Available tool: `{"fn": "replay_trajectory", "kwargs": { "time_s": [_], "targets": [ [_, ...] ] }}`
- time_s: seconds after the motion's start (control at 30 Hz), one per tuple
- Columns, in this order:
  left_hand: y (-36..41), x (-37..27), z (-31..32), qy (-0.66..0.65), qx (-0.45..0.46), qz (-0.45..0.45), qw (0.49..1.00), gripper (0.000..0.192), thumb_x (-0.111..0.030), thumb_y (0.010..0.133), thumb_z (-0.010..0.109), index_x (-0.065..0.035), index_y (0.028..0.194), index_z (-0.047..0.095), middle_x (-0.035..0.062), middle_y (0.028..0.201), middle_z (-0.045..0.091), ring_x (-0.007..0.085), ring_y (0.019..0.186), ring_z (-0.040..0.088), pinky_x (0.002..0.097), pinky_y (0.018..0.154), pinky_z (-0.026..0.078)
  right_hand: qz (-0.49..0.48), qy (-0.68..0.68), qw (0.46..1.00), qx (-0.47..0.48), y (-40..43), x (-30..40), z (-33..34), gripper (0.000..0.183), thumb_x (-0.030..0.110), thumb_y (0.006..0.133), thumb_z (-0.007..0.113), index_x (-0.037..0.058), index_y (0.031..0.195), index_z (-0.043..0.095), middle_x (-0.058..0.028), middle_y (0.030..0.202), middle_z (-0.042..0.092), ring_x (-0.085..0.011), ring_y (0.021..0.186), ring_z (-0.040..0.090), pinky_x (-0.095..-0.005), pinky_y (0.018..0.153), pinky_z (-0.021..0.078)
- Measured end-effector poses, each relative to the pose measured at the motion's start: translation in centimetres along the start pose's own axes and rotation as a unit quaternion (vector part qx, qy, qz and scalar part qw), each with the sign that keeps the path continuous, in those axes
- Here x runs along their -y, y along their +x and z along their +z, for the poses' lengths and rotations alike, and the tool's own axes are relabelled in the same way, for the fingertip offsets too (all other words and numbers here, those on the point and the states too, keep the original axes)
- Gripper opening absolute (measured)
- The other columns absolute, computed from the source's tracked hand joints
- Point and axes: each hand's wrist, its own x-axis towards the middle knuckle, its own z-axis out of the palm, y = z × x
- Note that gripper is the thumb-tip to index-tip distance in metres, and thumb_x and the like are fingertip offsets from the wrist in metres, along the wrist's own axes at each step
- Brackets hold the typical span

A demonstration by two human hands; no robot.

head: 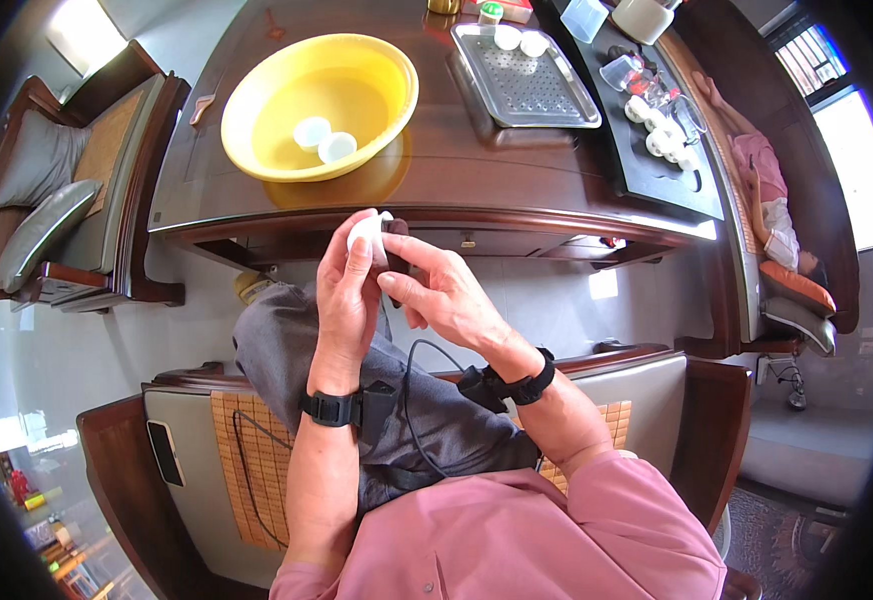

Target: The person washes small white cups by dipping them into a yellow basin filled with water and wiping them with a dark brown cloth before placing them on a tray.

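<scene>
My left hand (346, 289) is closed around a small white cup (367, 229), held up just in front of the table's near edge. My right hand (444, 292) has a dark brown cloth or pad (399, 251) in its fingers, pressed against the cup's side. Beyond them a yellow plastic basin (316, 163) of water stands on the table, with two white cups (337, 147) in it. To its right, two more white cups (532, 43) rest at the far end of a perforated stainless steel tray (549, 112).
A black tea tray (654, 184) at the right holds several white cups (658, 141), clear cups and a pitcher (643, 19). A wooden-handled brush or scraper (202, 108) lies left of the basin. A person (766, 172) reclines on the bench at right. A phone (165, 452) lies beside my seat.
</scene>
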Motion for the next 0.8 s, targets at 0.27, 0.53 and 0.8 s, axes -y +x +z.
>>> {"fn": "replay_trajectory", "kwargs": {
  "time_s": [0.27, 0.53, 0.8],
  "targets": [
    [-0.3, 0.7, 0.1, 0.028, -0.007, -0.019, 0.999, 0.038, -0.024, 0.104, 0.063, 0.0004, 0.133, 0.058, 0.0089, 0.124, 0.066, 0.0144, 0.107, 0.063, 0.0278, 0.094, 0.052, 0.028, 0.033, 0.999, -0.021, 1.3, -1.0, -1.5, 0.027, 0.017, 0.090, 0.077, 0.0007, 0.110, 0.068, 0.0008, 0.072, 0.063, -0.0043, 0.053, 0.050, -0.0224, 0.046, 0.0399],
    [0.2, 0.0, -0.1, -0.093, -0.025, -0.059, 0.994, 0.045, -0.043, 0.109, 0.047, -0.0030, 0.121, 0.063, 0.0074, 0.100, 0.071, 0.0148, 0.084, 0.065, 0.0282, 0.074, 0.054, -0.093, 0.282, 0.953, -0.062, -0.8, -1.8, -3.6, 0.019, 0.009, 0.101, 0.060, -0.0012, 0.117, 0.063, -0.0113, 0.103, 0.070, -0.0173, 0.073, 0.068, -0.0294, 0.063, 0.0533],
    [-0.1, -0.2, 0.8, -0.086, -0.015, -0.107, 0.990, 0.048, -0.046, 0.110, 0.043, -0.0035, 0.112, 0.065, 0.0046, 0.090, 0.069, 0.0125, 0.075, 0.061, 0.0265, 0.068, 0.050, -0.338, -0.406, 0.848, -0.053, 1.1, -0.1, -2.4, 0.024, 0.002, 0.089, 0.068, 0.0009, 0.113, 0.069, -0.0146, 0.112, 0.069, -0.0382, 0.096, 0.066, -0.0407, 0.082, 0.0564]
  ]
}}
